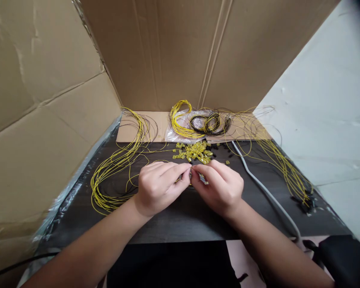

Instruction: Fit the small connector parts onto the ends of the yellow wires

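Note:
My left hand [160,184] and my right hand [220,186] meet above the middle of the dark table, thumbs and index fingers pinched fingertip to fingertip. What they grip is tiny and mostly covered by the fingers. Thin yellow and black wires [108,176] lie in a long loop on the left, and some pass under my left hand. Just beyond the fingertips is a pile of small yellow plastic pieces [196,151]. A few small black pieces [215,147] are scattered at its right side.
Coiled yellow wires [177,124] and a black wire coil [198,127] lie on a clear plastic bag at the back. More yellow wires [283,164] end in black pieces on the right. A grey cable [265,190] crosses the table. Cardboard walls [174,52] stand behind and left.

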Available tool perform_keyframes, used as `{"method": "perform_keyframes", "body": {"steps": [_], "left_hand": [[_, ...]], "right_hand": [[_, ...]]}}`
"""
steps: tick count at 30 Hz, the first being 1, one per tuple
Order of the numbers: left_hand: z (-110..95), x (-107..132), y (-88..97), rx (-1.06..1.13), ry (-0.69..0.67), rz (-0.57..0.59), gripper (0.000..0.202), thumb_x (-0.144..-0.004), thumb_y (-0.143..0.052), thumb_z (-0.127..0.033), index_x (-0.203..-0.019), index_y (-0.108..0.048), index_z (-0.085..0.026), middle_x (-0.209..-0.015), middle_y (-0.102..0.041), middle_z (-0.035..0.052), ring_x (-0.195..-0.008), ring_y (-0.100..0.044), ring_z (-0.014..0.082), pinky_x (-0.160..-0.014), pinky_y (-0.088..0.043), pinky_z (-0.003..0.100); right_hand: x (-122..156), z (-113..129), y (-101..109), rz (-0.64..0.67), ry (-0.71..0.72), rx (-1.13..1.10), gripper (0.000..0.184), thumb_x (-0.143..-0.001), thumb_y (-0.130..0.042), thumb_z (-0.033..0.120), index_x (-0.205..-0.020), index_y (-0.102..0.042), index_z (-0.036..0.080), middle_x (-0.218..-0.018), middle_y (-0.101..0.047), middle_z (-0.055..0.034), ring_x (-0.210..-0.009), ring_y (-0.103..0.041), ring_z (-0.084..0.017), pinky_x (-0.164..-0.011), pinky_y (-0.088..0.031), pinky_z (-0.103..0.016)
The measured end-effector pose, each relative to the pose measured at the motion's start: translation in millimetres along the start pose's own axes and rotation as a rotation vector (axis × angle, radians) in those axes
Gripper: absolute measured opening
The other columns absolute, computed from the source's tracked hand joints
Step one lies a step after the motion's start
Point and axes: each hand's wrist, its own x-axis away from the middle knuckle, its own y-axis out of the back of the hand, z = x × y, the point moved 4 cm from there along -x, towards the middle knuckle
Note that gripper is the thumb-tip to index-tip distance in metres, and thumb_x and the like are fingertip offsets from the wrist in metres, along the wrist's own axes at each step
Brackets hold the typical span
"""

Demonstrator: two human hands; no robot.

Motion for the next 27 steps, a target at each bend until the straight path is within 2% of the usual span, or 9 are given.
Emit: {"method": "perform_keyframes", "body": {"steps": [6, 20, 27], "left_hand": [[0.2, -0.4, 1.4, -0.003, -0.022, -0.022, 0.017, -0.076, -0.074, -0.008, -0.090, -0.071, -0.016, -0.075, -0.075, -0.0005, -0.063, -0.069, 0.0133, -0.066, -0.053, 0.026], [2.8, 3.9, 1.4, 0.008, -0.062, -0.015, 0.032, -0.078, -0.074, -0.006, -0.108, -0.070, -0.014, -0.086, -0.076, 0.0029, -0.072, -0.070, 0.0137, -0.072, -0.056, 0.027], [-0.6, 0.6, 2.8, -0.004, -0.103, -0.024, 0.028, -0.076, -0.074, -0.005, -0.103, -0.071, -0.012, -0.078, -0.074, 0.0020, -0.066, -0.067, 0.0123, -0.069, -0.055, 0.026]], "right_hand": [[0.7, 1.6, 0.7, -0.016, 0.020, -0.004, 0.009, -0.083, -0.071, 0.014, -0.091, -0.067, 0.017, -0.066, -0.060, 0.0020, -0.057, -0.048, -0.009, -0.057, -0.038, -0.023], [5.8, 0.4, 3.0, -0.040, 0.092, 0.071, 0.020, -0.082, -0.074, 0.015, -0.100, -0.066, 0.018, -0.065, -0.057, 0.0028, -0.057, -0.047, -0.009, -0.057, -0.039, -0.024], [6.5, 3.3, 5.4, -0.052, 0.111, 0.094, 0.020, -0.082, -0.074, 0.016, -0.101, -0.067, 0.017, -0.062, -0.052, 0.0040, -0.056, -0.043, -0.009, -0.055, -0.038, -0.024]]}}
